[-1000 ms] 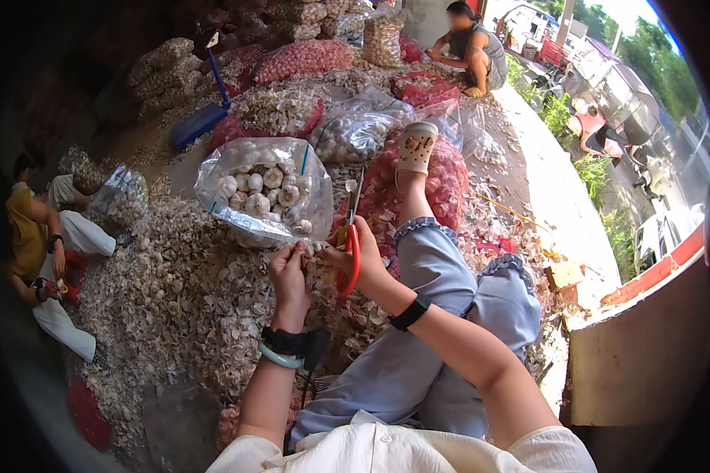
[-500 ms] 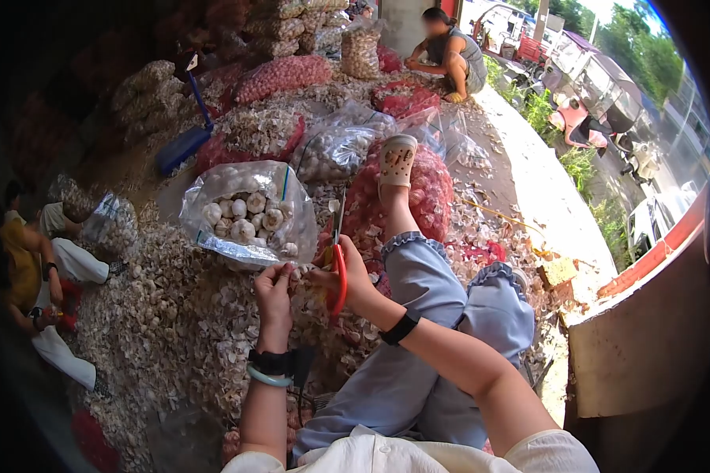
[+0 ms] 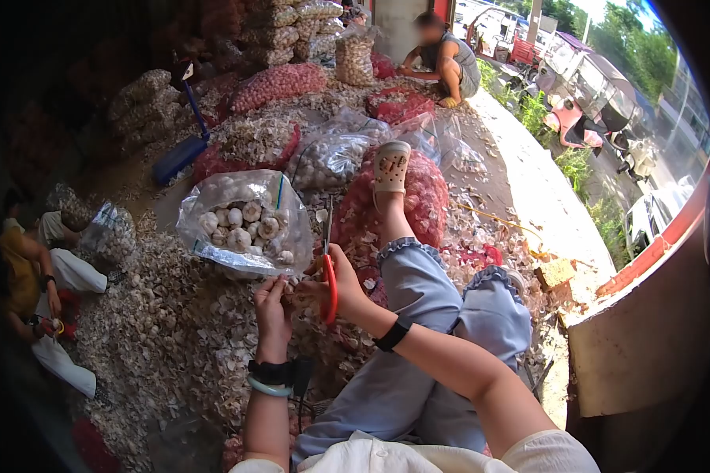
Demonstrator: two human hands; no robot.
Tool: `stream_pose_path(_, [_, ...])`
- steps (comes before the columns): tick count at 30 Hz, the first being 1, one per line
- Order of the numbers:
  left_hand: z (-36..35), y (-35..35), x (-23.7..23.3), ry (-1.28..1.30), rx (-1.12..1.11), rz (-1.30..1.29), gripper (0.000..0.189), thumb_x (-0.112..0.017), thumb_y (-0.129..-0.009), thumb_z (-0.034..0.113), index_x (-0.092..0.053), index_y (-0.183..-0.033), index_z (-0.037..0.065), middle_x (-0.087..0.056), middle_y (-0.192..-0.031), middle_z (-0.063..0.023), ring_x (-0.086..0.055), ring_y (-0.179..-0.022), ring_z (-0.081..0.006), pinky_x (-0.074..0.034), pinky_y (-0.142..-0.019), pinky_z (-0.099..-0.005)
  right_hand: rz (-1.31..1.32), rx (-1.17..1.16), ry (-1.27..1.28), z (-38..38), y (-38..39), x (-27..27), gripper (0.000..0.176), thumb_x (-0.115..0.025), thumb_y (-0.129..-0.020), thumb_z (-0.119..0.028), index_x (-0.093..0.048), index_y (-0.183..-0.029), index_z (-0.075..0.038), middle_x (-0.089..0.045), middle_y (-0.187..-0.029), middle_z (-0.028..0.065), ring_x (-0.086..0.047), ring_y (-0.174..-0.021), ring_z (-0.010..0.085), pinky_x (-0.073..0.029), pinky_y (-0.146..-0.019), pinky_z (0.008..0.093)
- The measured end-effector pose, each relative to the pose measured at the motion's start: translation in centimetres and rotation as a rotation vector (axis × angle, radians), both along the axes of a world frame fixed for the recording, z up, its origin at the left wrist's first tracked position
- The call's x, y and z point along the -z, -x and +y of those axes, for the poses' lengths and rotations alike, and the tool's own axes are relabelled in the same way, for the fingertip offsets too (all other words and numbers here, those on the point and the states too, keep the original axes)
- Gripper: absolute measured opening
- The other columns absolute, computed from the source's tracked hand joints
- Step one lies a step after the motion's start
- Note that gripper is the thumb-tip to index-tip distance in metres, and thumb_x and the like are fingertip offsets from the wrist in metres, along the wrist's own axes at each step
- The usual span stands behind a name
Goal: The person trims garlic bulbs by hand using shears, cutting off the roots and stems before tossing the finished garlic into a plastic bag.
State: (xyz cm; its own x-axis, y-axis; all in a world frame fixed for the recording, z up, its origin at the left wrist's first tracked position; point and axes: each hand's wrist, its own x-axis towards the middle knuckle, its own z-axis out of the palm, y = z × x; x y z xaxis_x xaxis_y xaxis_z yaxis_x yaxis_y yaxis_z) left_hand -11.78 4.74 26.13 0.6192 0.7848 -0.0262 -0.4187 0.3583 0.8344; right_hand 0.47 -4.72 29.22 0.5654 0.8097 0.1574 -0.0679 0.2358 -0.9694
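Observation:
My right hand [image 3: 341, 285] is closed around red-handled scissors [image 3: 330, 288], whose blades point up and away from me. Close beside it, my left hand [image 3: 272, 313] pinches what looks like a garlic bulb, mostly hidden by the fingers of both hands. Just beyond the hands sits an open clear plastic bag [image 3: 205, 189] with several trimmed white garlic bulbs [image 3: 243, 225] in it. A red mesh sack of garlic [image 3: 427, 197] lies to the right of the bag, under my outstretched foot.
Garlic skins [image 3: 158, 331] cover the floor. Behind stand more plastic bags of garlic [image 3: 335, 154], a blue long-handled dustpan [image 3: 180, 158] and stacked sacks [image 3: 272, 35]. One person [image 3: 450, 63] squats at the back; another [image 3: 31, 268] sits at left holding scissors. A low wall [image 3: 647, 339] is at right.
The scissors have tilted slightly, their blades now leaning a little left. Both hands stay close together near the bag. The view has shifted slightly.

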Motion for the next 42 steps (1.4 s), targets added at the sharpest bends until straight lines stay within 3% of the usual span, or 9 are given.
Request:
stream_pose_path(9, [-2.0, -1.0, -1.5, 0.223, -0.358, 0.2, 0.028, -0.053, -0.094, 0.035, -0.058, -0.095, 0.008, -0.059, -0.084, -0.0005, -0.058, -0.07, -0.0123, -0.049, -0.06, -0.0289, 0.187, -0.034, -0.086, -0.5, 1.1, -1.2, 0.048, -0.074, -0.074, -0.004, -0.042, -0.11, -0.003, -0.056, -0.083, 0.0041, -0.056, -0.071, 0.0112, -0.05, -0.062, 0.0263])
stream_pose_path(11, [0.4, 0.1, 1.5, 0.194, -0.334, 0.271, 0.042, -0.052, -0.092, 0.047, -0.057, -0.104, 0.006, -0.056, -0.084, -0.0003, -0.058, -0.074, -0.0127, -0.05, -0.058, -0.0321, 0.205, 0.024, -0.096, -0.4, 1.1, -1.0, 0.046, -0.071, -0.076, -0.005, -0.041, -0.11, -0.003, -0.057, -0.08, 0.0053, -0.058, -0.069, 0.0126, -0.05, -0.061, 0.0272])
stream_pose_path(13, [0.8, 0.7, -0.1, 0.222, 0.137, 0.165, 0.043, -0.057, -0.091, 0.042, -0.054, -0.115, 0.006, -0.061, -0.104, -0.0073, -0.059, -0.098, -0.0202, -0.052, -0.07, -0.0361, 0.109, 0.183, 0.007, -0.2, 0.7, -0.4, 0.046, -0.07, -0.077, -0.007, -0.039, -0.11, -0.003, -0.059, -0.078, 0.007, -0.061, -0.072, 0.014, -0.051, -0.062, 0.0285])
stream_pose_path(14, [-0.3, 0.7, -0.3, 0.111, 0.093, 0.174, 0.047, -0.057, -0.09, 0.046, -0.057, -0.105, 0.002, -0.057, -0.085, -0.0021, -0.056, -0.075, -0.0125, -0.049, -0.062, -0.0328, 0.119, 0.201, 0.034, -0.3, 0.6, 0.0, 0.045, -0.07, -0.077, -0.009, -0.039, -0.109, -0.002, -0.06, -0.077, 0.0083, -0.062, -0.071, 0.0151, -0.051, -0.062, 0.0294])
stream_pose_path(15, [-1.4, 0.5, -1.8, 0.109, 0.099, 0.179, 0.047, -0.057, -0.09, 0.046, -0.057, -0.105, 0.002, -0.057, -0.085, -0.0021, -0.056, -0.075, -0.0125, -0.049, -0.062, -0.0328, 0.124, 0.207, 0.033, -0.3, 0.7, 0.1, 0.045, -0.07, -0.077, -0.009, -0.039, -0.109, -0.002, -0.06, -0.077, 0.0083, -0.062, -0.071, 0.0151, -0.051, -0.062, 0.0294])
stream_pose_path(17, [-2.7, -0.2, -3.3, -0.524, 0.075, 0.31, 0.042, -0.063, -0.089, 0.035, -0.057, -0.108, -0.002, -0.061, -0.093, -0.0058, -0.058, -0.083, -0.0125, -0.048, -0.071, -0.0296, 0.077, 0.251, 0.134, -0.4, 0.7, 0.3, 0.045, -0.07, -0.077, -0.01, -0.04, -0.108, -0.001, -0.06, -0.077, 0.0085, -0.061, -0.068, 0.0154, -0.051, -0.062, 0.0295])
stream_pose_path(22, [-2.3, -0.1, -2.6, -0.696, 0.003, 0.445, 0.027, -0.063, -0.088, 0.012, -0.057, -0.11, -0.002, -0.063, -0.092, -0.0056, -0.059, -0.083, -0.0117, -0.047, -0.073, -0.0272, 0.222, 0.13, 0.019, -0.2, 0.5, 0.5, 0.053, -0.074, -0.073, -0.006, -0.042, -0.114, 0.0, -0.059, -0.084, 0.0081, -0.06, -0.074, 0.0124, -0.051, -0.064, 0.0265])
stream_pose_path(33, [-1.0, 3.8, -10.1, -0.881, 0.236, 0.771, 0.043, -0.077, -0.061, -0.002, -0.064, -0.102, -0.002, -0.068, -0.086, -0.0061, -0.064, -0.078, -0.0125, -0.05, -0.068, -0.0278, -0.054, -0.253, -0.08, 0.0, 0.2, -0.6, 0.06, -0.071, -0.07, -0.003, -0.045, -0.124, -0.003, -0.058, -0.094, 0.0018, -0.056, -0.085, 0.0095, -0.048, -0.072, 0.0246])
stream_pose_path(42, [2.2, 3.6, -8.5, -0.511, 0.173, 0.461, 0.009, -0.068, -0.083, 0.008, -0.064, -0.084, 0.0, -0.061, -0.065, -0.0008, -0.053, -0.052, -0.0053, -0.042, -0.048, -0.0206, 0.282, -0.157, -0.046, 0.1, -0.7, -1.4, 0.047, -0.068, -0.074, -0.005, -0.043, -0.113, 0.001, -0.059, -0.086, 0.0084, -0.059, -0.077, 0.0158, -0.048, -0.063, 0.0278])
